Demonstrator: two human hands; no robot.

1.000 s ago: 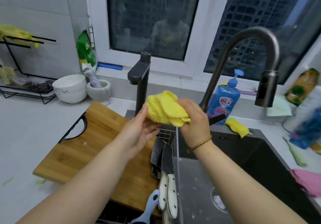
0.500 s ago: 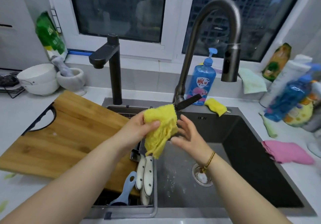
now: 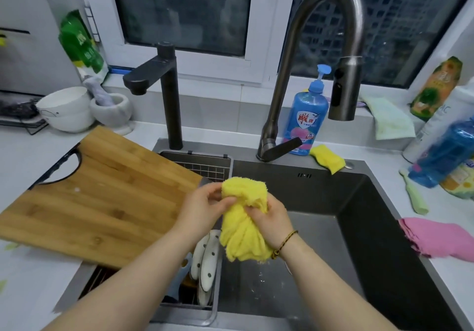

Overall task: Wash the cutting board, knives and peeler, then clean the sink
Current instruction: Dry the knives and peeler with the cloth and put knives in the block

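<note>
Now gripping a bunched yellow cloth (image 3: 243, 228) in both left hand (image 3: 202, 210) and right hand (image 3: 272, 224), over the sink (image 3: 359, 228), just right of the cutting board (image 3: 102, 197), above white-handled knives (image 3: 207, 258) in the drainer basket (image 3: 205, 166).

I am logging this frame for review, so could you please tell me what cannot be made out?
Head view:
- Knife blades: only the white handles show; the left hand and its forearm cover the rest.
- Peeler: a blue piece behind that forearm, too hidden to identify.
- Drain of the sink: mostly behind the yellow cloth and right forearm.
- Bottles at the right edge: blurred and cut off.
</note>
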